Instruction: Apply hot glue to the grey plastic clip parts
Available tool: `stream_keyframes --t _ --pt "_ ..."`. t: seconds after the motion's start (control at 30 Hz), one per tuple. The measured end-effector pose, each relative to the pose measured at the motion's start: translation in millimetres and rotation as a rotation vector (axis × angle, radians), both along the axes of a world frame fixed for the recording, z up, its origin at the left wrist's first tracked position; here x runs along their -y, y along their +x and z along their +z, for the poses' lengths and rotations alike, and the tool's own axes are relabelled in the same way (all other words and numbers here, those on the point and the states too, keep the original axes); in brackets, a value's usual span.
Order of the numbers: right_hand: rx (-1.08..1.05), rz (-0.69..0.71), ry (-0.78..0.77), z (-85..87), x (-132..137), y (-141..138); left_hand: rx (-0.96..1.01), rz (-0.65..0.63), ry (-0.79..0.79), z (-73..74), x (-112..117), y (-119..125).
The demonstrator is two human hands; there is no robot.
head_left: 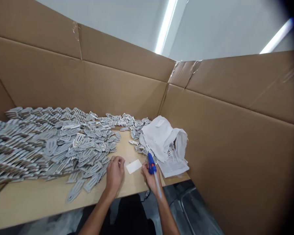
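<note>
A blue hot glue gun with an orange spot is gripped in my right hand. A pale glue stick sticks out of its back end over my wrist. My left hand is at the edge of the grey pile with its fingers curled together. Whatever is in those fingers, if anything, is hidden. Between my hands a small blank white card lies flat on the wooden table. Many loose grey pieces with rounded ends and slots are heaped left of my left hand.
Rows of stacked grey pieces fill the table's left side. At the right, a crumpled white bag lies among more pieces, with a printed sheet beneath it. Tall cardboard walls enclose the back and right. A cable hangs below the table edge.
</note>
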State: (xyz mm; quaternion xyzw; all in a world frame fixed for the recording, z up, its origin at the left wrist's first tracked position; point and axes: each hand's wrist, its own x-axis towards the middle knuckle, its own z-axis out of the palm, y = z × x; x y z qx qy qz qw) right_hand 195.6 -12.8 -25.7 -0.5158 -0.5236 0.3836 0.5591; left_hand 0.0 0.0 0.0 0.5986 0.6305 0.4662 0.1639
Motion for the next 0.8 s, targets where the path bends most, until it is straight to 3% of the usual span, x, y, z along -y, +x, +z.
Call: stream_keyframes --t 0.13,0.23,0.43,0.57,0.8 --pt "0.008 0.015 0.065 10.9 0.1 -15.3 0.37 -0.211 -0.045 18.0 3.1 19.9" --pt "-0.032 0.029 0.03 14.9 4.3 -20.0 0.52 -0.298 -0.108 25.3 4.8 38.1" --pt "-0.059 -0.116 0.004 4.0 10.4 7.2 0.41 -0.491 -0.159 20.8 -3.1 65.2" --pt "0.0 -0.285 0.004 -5.2 9.2 40.5 0.286 -0.475 -0.111 14.4 -13.4 83.9" --pt "0.124 -0.294 0.036 -1.4 13.6 64.9 0.546 -0.524 -0.253 -1.4 -16.9 117.4"
